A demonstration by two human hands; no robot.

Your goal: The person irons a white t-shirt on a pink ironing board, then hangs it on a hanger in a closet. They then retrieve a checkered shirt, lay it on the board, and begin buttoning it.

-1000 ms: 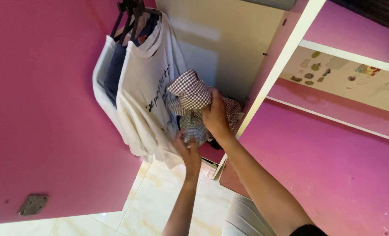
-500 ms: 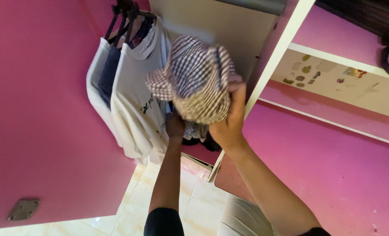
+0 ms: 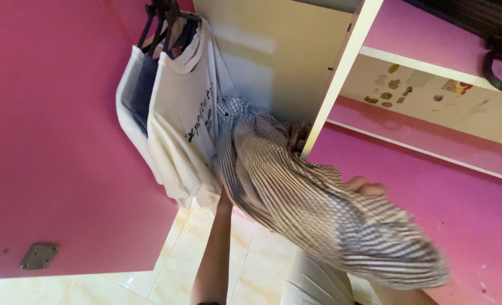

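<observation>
the right hand (image 3: 365, 186) grips a checked shirt (image 3: 313, 209), only its fingertips showing over the upper edge of the cloth, closed on the fabric. the shirt is blurred and stretches in a long band from inside the wardrobe, down and across to the lower right, covering most of the right arm. the left hand is hidden behind the shirt, so whether it is open or closed cannot be told; only the left forearm (image 3: 216, 248) shows, rising from the bottom edge to the underside of the cloth. one end of the shirt lies inside the wardrobe, just beside a white t-shirt (image 3: 184, 118) with dark print, which hangs on a black hanger (image 3: 166, 12) next to a dark blue garment (image 3: 145, 90) and another white one behind it. a pink wardrobe door (image 3: 53, 141) stands open on the left, with a metal plate (image 3: 38, 256) near its lower corner. a cream upright panel (image 3: 341, 68) divides the wardrobe from pink shelves (image 3: 420, 164) on the right. pale floor tiles (image 3: 149, 277) show below.
</observation>
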